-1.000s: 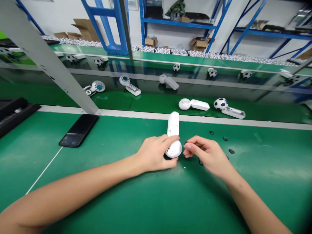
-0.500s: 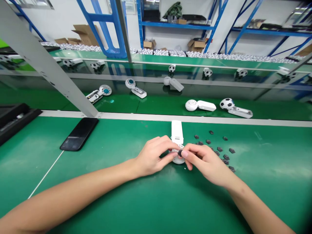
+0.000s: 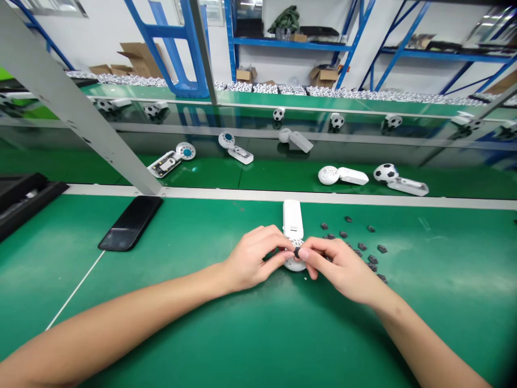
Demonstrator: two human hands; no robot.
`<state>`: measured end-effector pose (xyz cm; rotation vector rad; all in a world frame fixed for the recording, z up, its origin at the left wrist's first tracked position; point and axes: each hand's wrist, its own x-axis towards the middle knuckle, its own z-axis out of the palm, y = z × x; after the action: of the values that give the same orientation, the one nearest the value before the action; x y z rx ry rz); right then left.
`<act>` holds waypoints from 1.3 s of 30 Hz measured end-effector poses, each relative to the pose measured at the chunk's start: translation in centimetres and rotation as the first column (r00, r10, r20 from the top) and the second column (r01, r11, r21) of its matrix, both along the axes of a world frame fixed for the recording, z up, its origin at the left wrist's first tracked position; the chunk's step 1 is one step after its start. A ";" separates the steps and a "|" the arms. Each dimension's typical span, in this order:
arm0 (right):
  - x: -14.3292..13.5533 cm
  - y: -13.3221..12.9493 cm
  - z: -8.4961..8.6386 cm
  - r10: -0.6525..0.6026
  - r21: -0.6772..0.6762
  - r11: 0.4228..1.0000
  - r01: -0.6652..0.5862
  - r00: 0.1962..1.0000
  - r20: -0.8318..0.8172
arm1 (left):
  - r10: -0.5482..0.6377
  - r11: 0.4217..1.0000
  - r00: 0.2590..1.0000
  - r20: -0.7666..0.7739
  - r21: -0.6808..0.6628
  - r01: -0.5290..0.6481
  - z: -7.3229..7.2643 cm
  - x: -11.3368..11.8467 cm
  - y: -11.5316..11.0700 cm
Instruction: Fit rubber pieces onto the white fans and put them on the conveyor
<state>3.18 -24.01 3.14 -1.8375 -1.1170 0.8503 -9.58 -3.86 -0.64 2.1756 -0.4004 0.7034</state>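
Observation:
A white handheld fan (image 3: 293, 218) lies upright on the green table, its body pointing away and its round slotted head (image 3: 295, 264) toward me. Over that head, a small black pentagon-like piece (image 3: 297, 252) is between my fingertips. My right hand (image 3: 343, 267) pinches it from the right with thumb and forefinger. From the left, my left hand (image 3: 258, 258) is closed, its thumb and forefinger tips meeting at the same piece. The fingers cover part of the fan head. Several loose black pieces (image 3: 362, 246) lie scattered beside my right hand.
A black phone (image 3: 131, 223) lies at the left, near a grey metal post (image 3: 92, 129). Beyond the metal edge strip (image 3: 226, 193), a green conveyor belt carries several white fans, including one with a football-patterned head (image 3: 385, 172). A black tray (image 3: 28, 199) stands far left.
The fans on the near belt have shifted right, while those on the far line have shifted left. My hands stay at the fan head with the black piece, barely moving.

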 end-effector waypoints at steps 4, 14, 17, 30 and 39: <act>0.1 0.0 -0.1 0.021 -0.011 1.000 -0.021 0.999 0.032 | -0.024 0.999 0.992 -0.120 0.032 0.028 0.2 -0.2 -0.1; 0.0 0.0 -0.2 0.035 -0.016 0.999 -0.034 0.997 0.070 | -0.007 0.988 0.981 -0.192 0.150 0.036 0.5 -0.2 -0.3; -0.1 0.0 -0.1 0.029 -0.009 1.000 -0.029 0.998 0.062 | -0.015 0.990 0.982 -0.187 0.137 0.041 0.5 -0.3 -0.4; 0.9 -0.2 0.3 -0.116 0.077 0.991 0.114 0.993 0.022 | 0.050 0.980 0.975 -0.218 -0.180 -0.090 -0.1 0.0 -0.3; 1.5 -0.2 0.0 -0.205 0.047 0.978 0.201 0.973 0.106 | 0.256 0.921 0.922 -0.292 0.362 -0.142 0.1 0.6 -1.0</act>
<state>4.65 -24.25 3.16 -1.9489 -0.9837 0.6131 -8.96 -4.82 -0.59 2.6324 -0.1198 0.3763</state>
